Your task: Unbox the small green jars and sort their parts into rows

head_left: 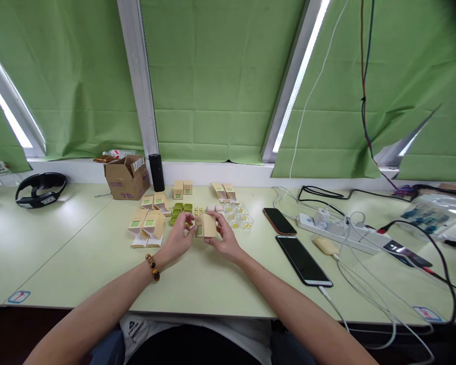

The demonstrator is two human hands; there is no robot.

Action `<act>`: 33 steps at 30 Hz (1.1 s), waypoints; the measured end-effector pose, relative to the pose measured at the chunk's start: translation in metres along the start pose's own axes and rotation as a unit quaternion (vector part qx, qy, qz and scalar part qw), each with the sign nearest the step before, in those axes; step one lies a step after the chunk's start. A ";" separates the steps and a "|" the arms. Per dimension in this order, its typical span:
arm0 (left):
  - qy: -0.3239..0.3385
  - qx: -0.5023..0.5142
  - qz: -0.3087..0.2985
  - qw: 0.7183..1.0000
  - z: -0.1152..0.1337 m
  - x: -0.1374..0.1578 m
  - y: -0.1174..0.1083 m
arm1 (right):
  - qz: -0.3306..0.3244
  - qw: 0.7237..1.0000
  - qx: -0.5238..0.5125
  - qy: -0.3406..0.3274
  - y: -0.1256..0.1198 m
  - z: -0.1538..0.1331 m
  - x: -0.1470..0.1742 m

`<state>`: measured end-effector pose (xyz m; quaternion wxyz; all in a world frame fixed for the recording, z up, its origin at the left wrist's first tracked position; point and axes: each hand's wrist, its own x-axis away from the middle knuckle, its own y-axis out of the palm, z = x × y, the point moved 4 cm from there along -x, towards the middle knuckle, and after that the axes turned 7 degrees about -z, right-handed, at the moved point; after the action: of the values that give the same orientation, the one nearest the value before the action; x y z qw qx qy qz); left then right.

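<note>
A small tan cardboard box [210, 226] with a green window on its left face is between my hands, above the table. My right hand [226, 241] grips its right side, thumb below and fingers on top. My left hand [180, 236], with a beaded bracelet on the wrist, has curled fingers pinching the left edge. Just beyond are green square cups [178, 208], small yellowish pieces [198, 210], white-pink rolls [214, 208] and clear cups with yellow bits [238, 217]. Unfolded boxes with windows [147, 226] stand left of my left hand.
Two closed small boxes [183, 189] and two open ones [224, 192] stand farther back. A brown carton [126, 177] and black cylinder [156, 173] are near the wall. Two phones [304, 260], a power strip [338, 234] and tangled cables lie right. A black headset [41, 190] is far left.
</note>
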<state>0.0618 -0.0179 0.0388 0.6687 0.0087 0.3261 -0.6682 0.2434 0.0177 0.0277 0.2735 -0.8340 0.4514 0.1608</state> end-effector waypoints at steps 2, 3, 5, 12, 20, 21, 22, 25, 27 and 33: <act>0.004 -0.005 -0.004 1.000 0.001 0.000 0.001 | 0.003 1.000 0.013 0.003 0.001 -0.002 0.001; 0.005 -0.005 -0.008 1.000 0.002 0.000 0.001 | 0.007 1.000 0.018 0.005 0.001 -0.003 0.001; 0.006 -0.004 -0.017 1.000 0.001 0.001 0.001 | 0.023 0.999 0.024 0.005 0.002 -0.004 0.002; 0.023 -0.035 -0.038 0.998 0.001 0.001 -0.002 | 0.090 0.983 0.152 -0.047 0.000 -0.005 0.004; -0.017 -0.087 -0.002 0.996 0.003 0.005 0.001 | 0.072 0.937 0.332 -0.082 0.003 -0.003 0.003; -0.026 -0.088 -0.003 0.996 0.000 0.005 0.002 | 0.061 0.933 0.345 -0.086 0.005 -0.002 0.002; -0.035 -0.088 -0.008 0.995 -0.002 0.005 0.004 | 0.047 0.929 0.355 -0.089 0.006 -0.001 0.002; -0.063 -0.070 -0.044 0.995 -0.012 0.003 0.007 | -0.003 0.929 0.360 -0.085 0.011 -0.002 0.002; -0.077 -0.032 -0.077 0.994 -0.018 0.002 0.008 | -0.031 0.941 0.329 -0.078 0.013 -0.004 0.002; -0.100 0.048 -0.119 0.987 -0.037 -0.004 0.005 | 0.047 0.997 0.052 -0.027 0.000 0.001 -0.001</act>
<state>0.0514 0.0029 0.0096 0.6126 -0.0651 0.2236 -0.7553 0.2430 0.0192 0.0279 0.3209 -0.7918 0.4903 0.1724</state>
